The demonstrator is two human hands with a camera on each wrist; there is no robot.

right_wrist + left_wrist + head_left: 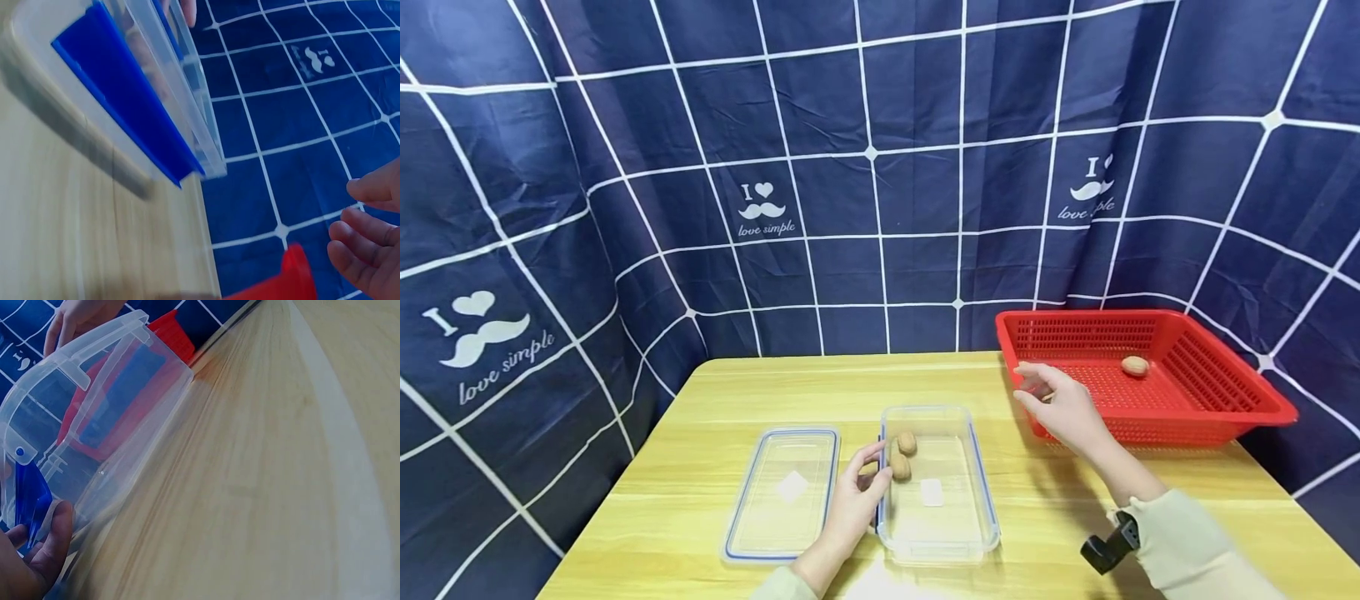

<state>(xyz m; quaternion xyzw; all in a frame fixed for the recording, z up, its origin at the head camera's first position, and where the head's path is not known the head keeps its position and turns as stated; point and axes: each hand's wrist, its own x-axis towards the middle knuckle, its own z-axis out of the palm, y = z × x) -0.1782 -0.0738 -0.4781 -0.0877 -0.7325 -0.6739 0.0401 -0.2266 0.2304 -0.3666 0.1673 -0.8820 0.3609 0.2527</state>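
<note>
My left hand grips the left side of a clear plastic food container, its thumb and fingers about the blue latch in the left wrist view. Inside, two walnuts lie close together near the left wall. My right hand hovers at the left rim of a red plastic basket. Its fingers are bent and apart from the thumb, with nothing between them in the right wrist view. Another walnut rests on the basket floor toward the back.
Left of the container a clear lid with a blue seal lies flat on the wooden table. A dark blue curtain with white lines hangs behind the table and along its sides.
</note>
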